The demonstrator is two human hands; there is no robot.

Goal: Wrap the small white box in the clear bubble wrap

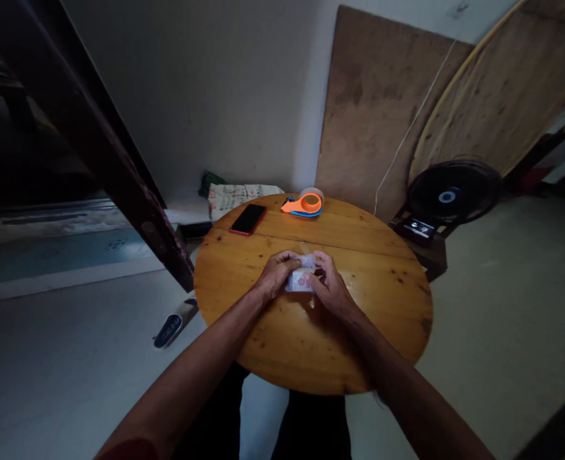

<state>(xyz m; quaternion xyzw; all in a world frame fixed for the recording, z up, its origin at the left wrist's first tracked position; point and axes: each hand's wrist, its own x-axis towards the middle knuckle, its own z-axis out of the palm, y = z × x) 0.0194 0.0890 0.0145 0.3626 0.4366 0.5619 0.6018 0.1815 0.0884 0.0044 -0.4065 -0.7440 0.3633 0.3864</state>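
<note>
Two forearms (201, 354); two hands (331, 284); one packet (297, 282)

glossy, knotty wood table (383, 287), shiny plastic-looking packet (300, 281) near its middle, smooth plastic dispenser (296, 204) at the far edge, glossy-screened phone (248, 219) far left, matt, stained board (359, 96) far right

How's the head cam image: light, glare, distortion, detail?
Head view: dim overall, far left nearly black; head view: orange tape dispenser stands out brightest, a small glare spot on the wooden table just below the small package; head view: wide-angle stretch enlarges both forearms toward the bottom edge; head view: package print too small to read.
</note>
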